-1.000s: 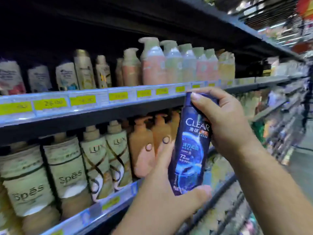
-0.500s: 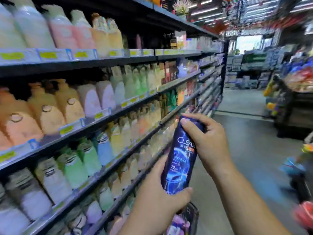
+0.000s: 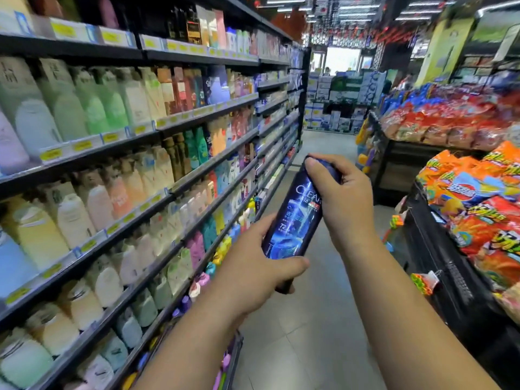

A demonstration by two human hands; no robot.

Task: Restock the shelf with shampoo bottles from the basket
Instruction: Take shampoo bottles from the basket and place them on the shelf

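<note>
Left hand: nearest camera, thumb and fingers curled round lower body of dark blue plastic shampoo bottle, "CLEAR" label facing up.
Bottle: in mid-air over grey tiled floor, tilted, cap end away, apart from shelving.
Right hand: fingers wrapped over cap end, gripping.
Left side: dark metal shelf unit, tiers packed with pastel bottles, yellow price labels on edges.
Right side: red and orange snack bags on dark stand.
Far end: stacked cartons, blurred.
</note>
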